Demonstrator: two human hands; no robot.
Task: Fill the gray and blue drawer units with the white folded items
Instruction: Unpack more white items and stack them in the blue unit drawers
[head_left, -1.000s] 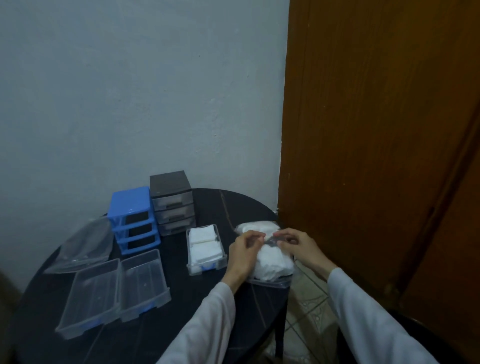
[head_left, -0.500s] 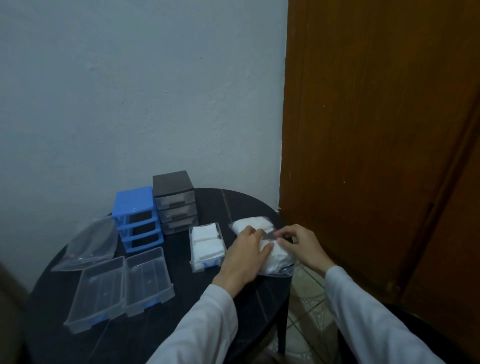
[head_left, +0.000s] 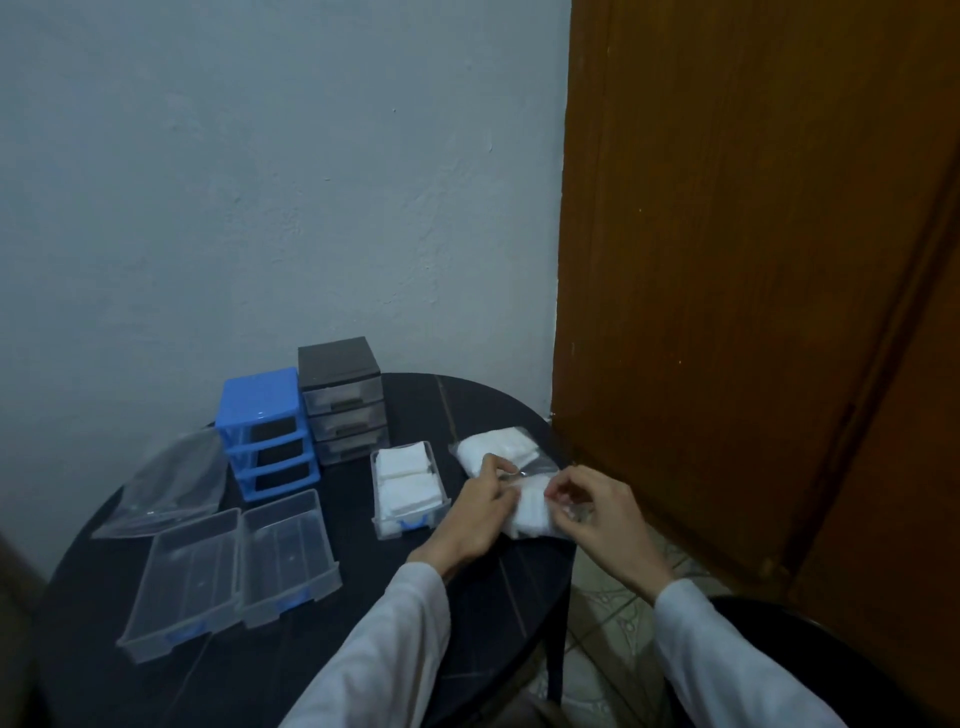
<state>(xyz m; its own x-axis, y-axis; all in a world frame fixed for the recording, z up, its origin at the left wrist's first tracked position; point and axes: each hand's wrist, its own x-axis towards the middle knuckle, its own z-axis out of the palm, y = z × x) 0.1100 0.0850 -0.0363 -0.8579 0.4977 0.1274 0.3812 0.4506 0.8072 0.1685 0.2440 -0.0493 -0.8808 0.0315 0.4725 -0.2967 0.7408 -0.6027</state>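
Note:
A clear plastic bag of white folded items (head_left: 501, 449) lies at the right edge of the round black table (head_left: 291, 670). My left hand (head_left: 478, 512) and my right hand (head_left: 602, 512) both pinch the bag's near end. Left of the bag, a clear drawer (head_left: 408, 488) holds white folded items. The blue drawer unit (head_left: 262, 415) stands at the back with its three slots vacant; the gray drawer unit (head_left: 343, 400) beside it has its drawers in. Two clear drawers (head_left: 234, 566) lie side by side, with nothing in them, on the table's left.
A limp clear plastic bag (head_left: 166, 483) lies at the far left of the table. A brown wooden door (head_left: 753, 260) rises just right of the table. Patterned floor tiles (head_left: 608, 613) show below the table edge.
My left hand has shifted from lying over the bag to pinching its near end beside my right hand. The camera view has moved slightly.

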